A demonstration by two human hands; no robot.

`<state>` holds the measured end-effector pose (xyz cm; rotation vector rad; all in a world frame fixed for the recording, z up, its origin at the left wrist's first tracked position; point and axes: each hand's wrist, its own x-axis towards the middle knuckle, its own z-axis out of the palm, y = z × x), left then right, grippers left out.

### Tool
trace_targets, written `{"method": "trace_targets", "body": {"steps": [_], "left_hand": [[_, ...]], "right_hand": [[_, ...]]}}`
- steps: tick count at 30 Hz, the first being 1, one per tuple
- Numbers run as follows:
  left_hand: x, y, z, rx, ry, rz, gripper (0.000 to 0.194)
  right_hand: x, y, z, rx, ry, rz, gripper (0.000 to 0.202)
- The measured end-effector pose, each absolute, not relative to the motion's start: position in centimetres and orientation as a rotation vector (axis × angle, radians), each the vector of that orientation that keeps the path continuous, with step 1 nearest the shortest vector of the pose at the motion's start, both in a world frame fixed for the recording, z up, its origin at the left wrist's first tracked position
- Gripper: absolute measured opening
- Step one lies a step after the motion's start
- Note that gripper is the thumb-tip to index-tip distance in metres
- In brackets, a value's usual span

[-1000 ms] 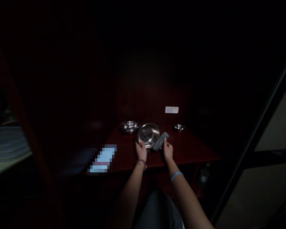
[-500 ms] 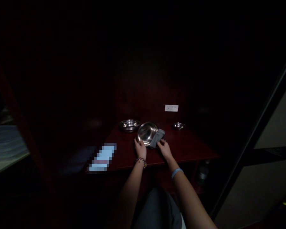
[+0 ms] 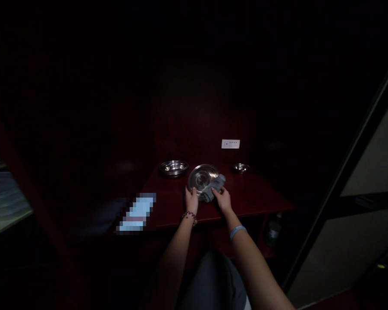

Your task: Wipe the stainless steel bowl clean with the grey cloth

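Metal bowl (image 3: 200, 177) partly hidden behind gray cloth (image 3: 215, 187), stacked dishes (image 3: 6, 196) cut off at left edge, bright patch (image 3: 137, 212) pixelated.

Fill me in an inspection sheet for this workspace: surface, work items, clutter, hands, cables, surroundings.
Surface: dark red tabletop, dimly lit.
Work items: metal bowl, tilted; gray cloth against its lower right side.
Clutter: shiny dish at back left, possibly stacked; small bowl at back right.
Hands: left hand grips the metal bowl's lower edge; right hand holds the gray cloth.
Cables: nothing seen.
Surroundings: white socket plate on the back wall; bottle below the tabletop.
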<state>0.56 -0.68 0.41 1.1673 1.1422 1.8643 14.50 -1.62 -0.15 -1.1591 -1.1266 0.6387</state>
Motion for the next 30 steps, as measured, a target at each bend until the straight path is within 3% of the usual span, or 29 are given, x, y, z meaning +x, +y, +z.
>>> {"method": "trace_targets", "body": {"steps": [16, 30], "left_hand": [[0.5, -0.9, 0.6, 1.134, 1.017, 1.839, 0.037], [1.2, -0.4, 0.1, 1.343, 0.836, 1.616, 0.038]], "right_hand": [[14.2, -1.7, -0.1, -1.268, -1.086, 0.514, 0.039], [14.4, -1.5, 0.0, -1.179, -1.032, 0.713, 0.053]]}}
